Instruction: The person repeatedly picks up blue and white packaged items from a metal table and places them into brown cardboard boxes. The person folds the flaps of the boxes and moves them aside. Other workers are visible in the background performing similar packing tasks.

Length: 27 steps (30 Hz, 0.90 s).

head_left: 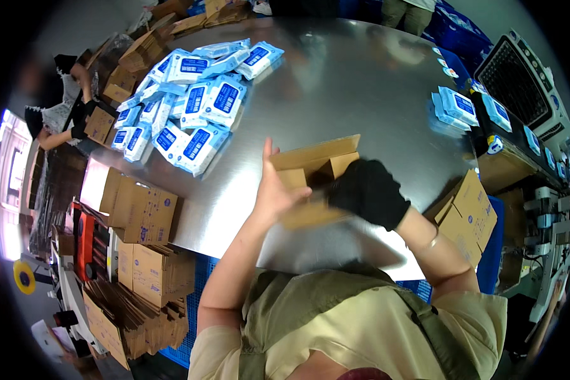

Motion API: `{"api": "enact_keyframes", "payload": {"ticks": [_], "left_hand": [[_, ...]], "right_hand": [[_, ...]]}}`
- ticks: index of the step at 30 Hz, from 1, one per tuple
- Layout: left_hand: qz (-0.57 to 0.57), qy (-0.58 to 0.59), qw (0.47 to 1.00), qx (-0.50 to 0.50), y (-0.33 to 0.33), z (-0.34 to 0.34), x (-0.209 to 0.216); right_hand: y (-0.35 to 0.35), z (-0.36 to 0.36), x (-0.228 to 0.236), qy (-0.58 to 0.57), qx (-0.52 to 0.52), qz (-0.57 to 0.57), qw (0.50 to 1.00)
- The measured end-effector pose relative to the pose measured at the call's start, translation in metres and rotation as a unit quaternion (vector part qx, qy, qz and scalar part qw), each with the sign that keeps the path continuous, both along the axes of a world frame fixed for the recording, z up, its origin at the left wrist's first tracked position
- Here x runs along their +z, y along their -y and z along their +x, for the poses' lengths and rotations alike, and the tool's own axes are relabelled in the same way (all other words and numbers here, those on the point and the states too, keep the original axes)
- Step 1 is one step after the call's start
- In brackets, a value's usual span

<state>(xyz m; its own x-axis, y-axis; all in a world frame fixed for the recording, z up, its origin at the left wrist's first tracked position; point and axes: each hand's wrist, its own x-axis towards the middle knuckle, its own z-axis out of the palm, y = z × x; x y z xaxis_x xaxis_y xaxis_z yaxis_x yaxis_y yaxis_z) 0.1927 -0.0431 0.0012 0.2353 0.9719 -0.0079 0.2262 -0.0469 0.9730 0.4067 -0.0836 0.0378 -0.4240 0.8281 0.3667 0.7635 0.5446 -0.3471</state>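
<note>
An open cardboard box (313, 160) is held in front of me over the steel table, its flaps up and its inside dark. My left hand (276, 189), bare, grips the box's left side, thumb across the near edge and fingers outside. At the opposite side my right hand (370, 193), in a black glove, is curled against the box; its fingertips are hidden. The near flap is smeared by motion. Beyond the box to the left lies a heap of blue and white wipes packs (196, 98).
The steel table (335, 76) curves around. More wipes packs (457, 106) lie at its right edge by a conveyor (487, 114). Cardboard boxes stand left (142, 209) and right (468, 215); flattened cartons (133, 316) are stacked lower left. A co-worker (60, 101) handles a box at far left.
</note>
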Motion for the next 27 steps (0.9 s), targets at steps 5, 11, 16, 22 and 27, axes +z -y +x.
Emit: {"api": "enact_keyframes", "payload": {"ticks": [5, 11, 16, 22, 27], "left_hand": [[0.252, -0.211, 0.942, -0.069, 0.026, 0.027, 0.026], [0.121, 0.017, 0.992, 0.032, 0.022, 0.001, 0.018], [-0.286, 0.474, 0.832, -0.02, 0.035, -0.023, -0.102], [0.042, 0.043, 0.981, 0.186, -0.008, -0.065, 0.005], [0.05, -0.347, 0.932, 0.089, -0.001, -0.052, 0.032]], "right_hand": [[-0.021, 0.003, -0.004, -0.032, -0.045, 0.051, 0.997], [-0.018, 0.031, -0.007, -0.363, -0.142, -0.191, 0.901], [-0.032, -0.003, -0.008, -0.059, -0.17, -0.234, 0.955], [-0.062, -0.073, 0.003, 0.076, -0.005, -0.294, 0.953], [-0.146, 0.122, 0.003, -0.178, -0.184, -0.085, 0.963]]}}
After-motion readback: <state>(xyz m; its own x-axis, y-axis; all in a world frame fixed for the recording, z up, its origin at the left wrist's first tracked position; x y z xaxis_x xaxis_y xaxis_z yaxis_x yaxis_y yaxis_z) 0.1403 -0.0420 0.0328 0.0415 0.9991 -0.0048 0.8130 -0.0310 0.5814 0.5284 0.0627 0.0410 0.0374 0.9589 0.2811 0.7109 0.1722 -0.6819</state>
